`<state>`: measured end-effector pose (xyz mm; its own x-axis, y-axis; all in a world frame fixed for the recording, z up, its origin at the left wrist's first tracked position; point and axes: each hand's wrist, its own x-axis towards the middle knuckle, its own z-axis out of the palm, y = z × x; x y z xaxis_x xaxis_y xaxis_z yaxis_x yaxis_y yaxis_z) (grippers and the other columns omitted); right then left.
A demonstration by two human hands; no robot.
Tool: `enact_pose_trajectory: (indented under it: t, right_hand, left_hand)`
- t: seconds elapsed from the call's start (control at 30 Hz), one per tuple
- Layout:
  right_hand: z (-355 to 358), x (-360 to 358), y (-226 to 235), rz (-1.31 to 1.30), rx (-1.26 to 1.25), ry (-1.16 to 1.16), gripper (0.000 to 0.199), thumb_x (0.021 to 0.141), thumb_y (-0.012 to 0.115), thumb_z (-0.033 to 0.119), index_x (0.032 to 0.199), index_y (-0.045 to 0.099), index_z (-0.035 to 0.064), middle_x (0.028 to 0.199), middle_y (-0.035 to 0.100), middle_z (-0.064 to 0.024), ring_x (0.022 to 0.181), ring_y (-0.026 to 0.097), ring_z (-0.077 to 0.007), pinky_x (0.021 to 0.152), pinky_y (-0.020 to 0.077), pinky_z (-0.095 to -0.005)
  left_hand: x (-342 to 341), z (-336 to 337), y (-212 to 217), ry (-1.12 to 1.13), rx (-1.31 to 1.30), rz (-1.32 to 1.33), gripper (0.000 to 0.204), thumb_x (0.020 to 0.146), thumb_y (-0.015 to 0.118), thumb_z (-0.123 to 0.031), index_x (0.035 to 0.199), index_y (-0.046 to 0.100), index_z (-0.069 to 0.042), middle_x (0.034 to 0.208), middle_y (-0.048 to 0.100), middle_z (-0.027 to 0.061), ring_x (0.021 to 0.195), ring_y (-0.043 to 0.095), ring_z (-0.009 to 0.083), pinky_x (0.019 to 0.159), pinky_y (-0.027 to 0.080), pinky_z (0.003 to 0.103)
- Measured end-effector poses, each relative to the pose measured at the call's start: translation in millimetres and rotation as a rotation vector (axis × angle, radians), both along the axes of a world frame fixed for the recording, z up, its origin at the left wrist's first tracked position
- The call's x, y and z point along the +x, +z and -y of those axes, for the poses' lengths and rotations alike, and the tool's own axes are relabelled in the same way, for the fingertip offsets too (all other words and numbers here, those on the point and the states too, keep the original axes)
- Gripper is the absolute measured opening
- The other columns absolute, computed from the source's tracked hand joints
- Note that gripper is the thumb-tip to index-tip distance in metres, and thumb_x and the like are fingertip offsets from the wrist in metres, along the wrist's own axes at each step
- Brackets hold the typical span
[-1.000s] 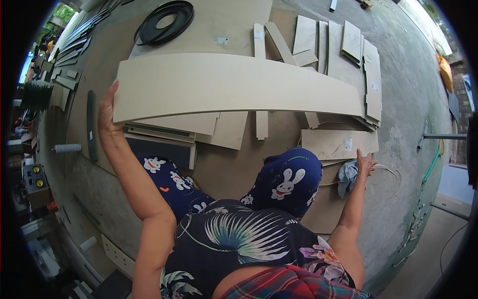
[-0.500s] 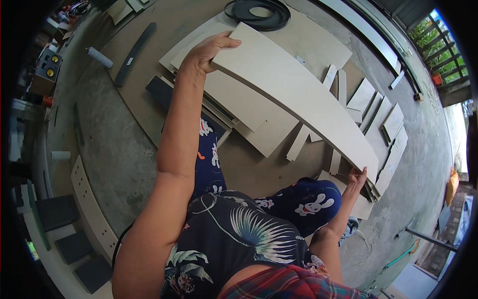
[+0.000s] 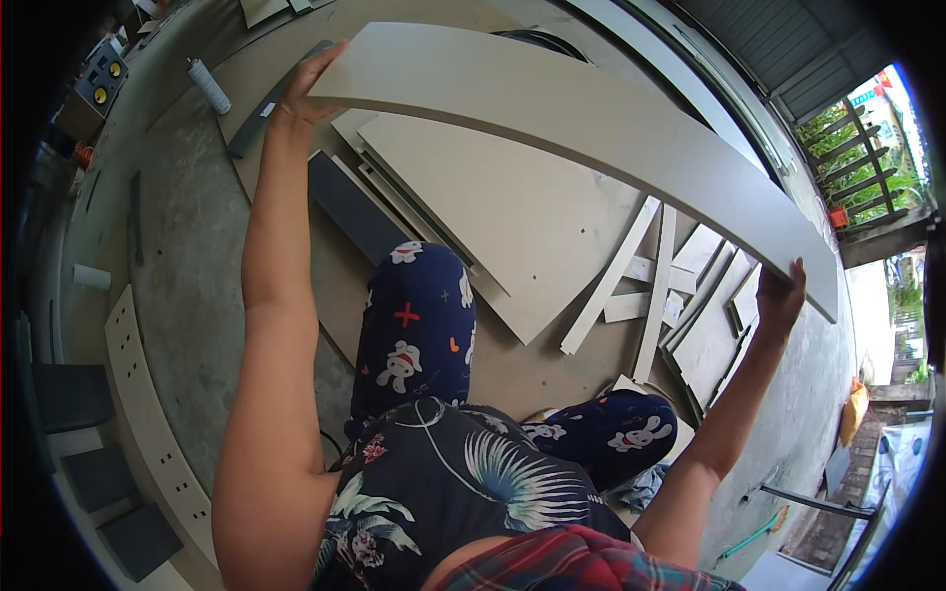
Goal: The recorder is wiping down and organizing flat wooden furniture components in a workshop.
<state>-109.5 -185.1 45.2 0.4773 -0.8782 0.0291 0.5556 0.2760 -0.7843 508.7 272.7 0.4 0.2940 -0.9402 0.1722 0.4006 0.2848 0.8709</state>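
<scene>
A long, pale cream board (image 3: 552, 103) is raised in front of me, slanting from upper left down to the right. My left hand (image 3: 310, 89) grips its left end, thumb on the upper face and fingers under the edge. At the other end, my right hand (image 3: 781, 294) is closed on the lower edge, its fingers partly in shadow. Beneath the board lies a stack of wide cream panels (image 3: 493, 207), partly covered by it. Narrow cream strips (image 3: 613, 276) lie crossed on the ground to the right of the stack.
A dark grey panel (image 3: 355, 207) lies beside my raised knee. Smaller boards (image 3: 705, 315) are piled at the right. A white tube (image 3: 209, 87) stands at the upper left, and a board with holes (image 3: 148, 394) is at the lower left. Coiled black edging (image 3: 542, 41) shows behind the board.
Both hands have lifted the board higher; its left end has swung left and its right end up and to the right. More of the panels and strips below is uncovered.
</scene>
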Motion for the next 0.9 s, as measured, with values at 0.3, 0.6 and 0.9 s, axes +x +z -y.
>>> enact_pose_trajectory:
  t: [0.3, 0.6, 0.9]
  right_hand:
    - [-79.0, 174.5, -40.5, -0.002, 0.046, -0.061, 0.044, 0.089, 0.050, 0.022, 0.127, 0.042, 0.0020, 0.119, 0.053, -0.0182, 0.112, 0.053, -0.0345, 0.096, 0.0460, -0.0506]
    - [-190.2, 241.1, -178.3, 0.032, 0.346, 0.023, 0.045, 0.086, 0.051, 0.023, 0.126, 0.042, 0.0027, 0.119, 0.054, -0.0191, 0.109, 0.055, -0.0376, 0.093, 0.0479, -0.0547]
    - [-226.0, 230.8, -264.9, 0.088, 0.656, -0.086, 0.032, 0.084, 0.051, 0.016, 0.112, 0.052, 0.0003, 0.115, 0.058, -0.0195, 0.109, 0.055, -0.0392, 0.095, 0.0460, -0.0553]
  left_hand:
    - [-79.2, 7.8, -60.1, 0.598, -0.564, -0.693, 0.090, 0.077, 0.048, -0.072, 0.131, 0.042, -0.001, 0.122, 0.051, 0.0168, 0.108, 0.052, 0.0289, 0.083, 0.045, 0.044]
    - [-94.1, 68.4, -175.9, 0.601, -0.229, -0.717, 0.053, 0.088, 0.054, -0.031, 0.132, 0.039, -0.006, 0.129, 0.047, 0.0123, 0.120, 0.045, 0.0270, 0.095, 0.041, 0.045]
    - [-74.9, 100.4, -262.5, 0.579, -0.026, -0.834, 0.047, 0.084, 0.056, -0.006, 0.126, 0.037, 0.005, 0.126, 0.046, 0.0179, 0.116, 0.048, 0.0293, 0.096, 0.041, 0.044]
